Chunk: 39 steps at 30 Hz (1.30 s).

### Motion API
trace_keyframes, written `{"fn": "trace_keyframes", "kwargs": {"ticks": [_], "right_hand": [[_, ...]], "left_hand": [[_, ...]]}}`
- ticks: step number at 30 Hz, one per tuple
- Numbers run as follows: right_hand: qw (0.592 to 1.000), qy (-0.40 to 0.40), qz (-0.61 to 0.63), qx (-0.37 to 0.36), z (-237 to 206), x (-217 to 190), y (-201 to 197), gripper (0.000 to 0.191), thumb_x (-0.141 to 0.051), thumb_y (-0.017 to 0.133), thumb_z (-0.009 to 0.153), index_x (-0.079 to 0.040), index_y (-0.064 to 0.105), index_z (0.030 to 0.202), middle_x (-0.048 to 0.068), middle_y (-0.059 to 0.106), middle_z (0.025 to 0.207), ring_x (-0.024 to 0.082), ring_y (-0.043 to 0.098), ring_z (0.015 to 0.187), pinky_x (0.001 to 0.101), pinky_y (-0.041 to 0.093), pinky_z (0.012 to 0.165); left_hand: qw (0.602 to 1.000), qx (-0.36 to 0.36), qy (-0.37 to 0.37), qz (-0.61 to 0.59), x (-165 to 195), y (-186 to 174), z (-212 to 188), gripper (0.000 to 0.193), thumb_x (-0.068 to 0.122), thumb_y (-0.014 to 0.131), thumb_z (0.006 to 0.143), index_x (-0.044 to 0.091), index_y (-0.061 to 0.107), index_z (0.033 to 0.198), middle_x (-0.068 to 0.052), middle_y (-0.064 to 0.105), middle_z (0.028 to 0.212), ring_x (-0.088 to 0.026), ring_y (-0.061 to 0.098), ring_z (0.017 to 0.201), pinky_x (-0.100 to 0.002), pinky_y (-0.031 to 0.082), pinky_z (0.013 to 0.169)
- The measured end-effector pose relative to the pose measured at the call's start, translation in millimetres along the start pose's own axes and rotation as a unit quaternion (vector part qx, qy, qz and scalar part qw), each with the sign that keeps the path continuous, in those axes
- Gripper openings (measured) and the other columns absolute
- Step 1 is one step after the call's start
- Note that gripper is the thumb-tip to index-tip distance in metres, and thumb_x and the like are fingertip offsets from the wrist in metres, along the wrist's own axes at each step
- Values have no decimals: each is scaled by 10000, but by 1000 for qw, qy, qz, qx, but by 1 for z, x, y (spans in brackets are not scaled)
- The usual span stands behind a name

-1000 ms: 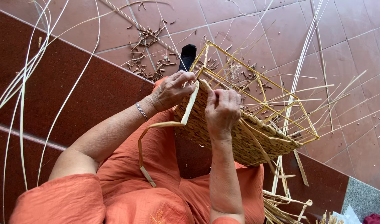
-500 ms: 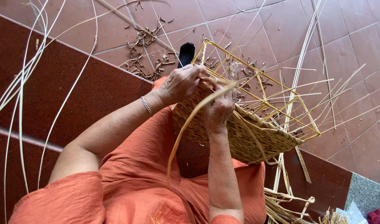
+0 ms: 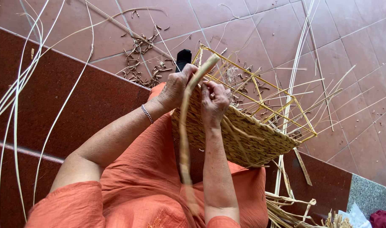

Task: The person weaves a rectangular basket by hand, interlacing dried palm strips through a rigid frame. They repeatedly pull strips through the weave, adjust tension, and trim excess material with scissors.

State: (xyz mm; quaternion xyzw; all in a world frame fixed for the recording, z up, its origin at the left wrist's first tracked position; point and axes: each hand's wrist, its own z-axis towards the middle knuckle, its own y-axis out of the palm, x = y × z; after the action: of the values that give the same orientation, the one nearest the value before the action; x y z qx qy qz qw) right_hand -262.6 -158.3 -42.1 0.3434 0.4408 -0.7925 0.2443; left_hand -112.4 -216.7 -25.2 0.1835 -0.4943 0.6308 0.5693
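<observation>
Orange cloth at the lap, basket resting on it, half woven round a yellow wire frame. Left hand pinches a flat cane strip at the rim; right hand clenched on the weave beside it. Strip looks light, springy, prob. splits if kinked; best gripped near the rim. No labels in view. Farther out, loose canes & scraps on floor.

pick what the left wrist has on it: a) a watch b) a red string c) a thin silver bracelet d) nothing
c, a thin silver bracelet circles the wrist just behind the left hand, which grips the basket rim with the strip.
</observation>
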Motion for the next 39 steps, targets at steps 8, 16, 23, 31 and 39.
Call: {"fn": "trace_keyframes", "kwargs": {"ticks": [8, 16, 23, 31, 39], "right_hand": [[976, -219, 3, -5, -16, -21, -26, 179, -125, 754, 914, -114, 788, 1089, 108, 648, 1352, 249, 648, 1085, 371, 494, 1013], [976, -1, 185, 114, -21, -2, -28, 173, -90, 777, 962, -55, 756, 1130, 64, 739, 1138, 165, 712, 1035, 274, 640, 899], [992, -29, 47, 116, -21, 0, -29, 81, -52, 795, 940, -36, 773, 1016, 38, 730, 969, 117, 705, 880, 259, 627, 795], [986, 75, 95, 111, -41, 7, -33, 92, -90, 793, 925, -44, 784, 1004, 47, 775, 920, 106, 726, 827, 250, 625, 741], [997, 18, 77, 26, -49, -5, -52, 316, -168, 733, 998, -85, 606, 1275, 62, 772, 969, 125, 736, 854, 264, 625, 762]], "left_hand": [[985, 4, 162, 59, 2, -7, 5, 192, 84, 763, 893, 126, 688, 1064, -57, 718, 953, -246, 708, 857, -362, 605, 785], [977, -46, 188, 93, 21, -12, -5, 229, 94, 740, 925, 92, 638, 1130, -80, 623, 1087, -246, 668, 900, -337, 596, 740], [970, -15, 224, 96, 1, -3, -8, 148, 68, 653, 1015, 71, 505, 1011, -66, 657, 970, -221, 692, 858, -310, 573, 703], [989, -29, 88, 112, -8, 18, 6, 246, 28, 680, 920, -1, 527, 1110, -90, 584, 737, -275, 636, 670, -390, 518, 583], [929, -18, 241, 280, 3, 26, 8, 146, 33, 656, 840, 14, 623, 981, -128, 631, 877, -255, 658, 793, -378, 569, 658]]}}
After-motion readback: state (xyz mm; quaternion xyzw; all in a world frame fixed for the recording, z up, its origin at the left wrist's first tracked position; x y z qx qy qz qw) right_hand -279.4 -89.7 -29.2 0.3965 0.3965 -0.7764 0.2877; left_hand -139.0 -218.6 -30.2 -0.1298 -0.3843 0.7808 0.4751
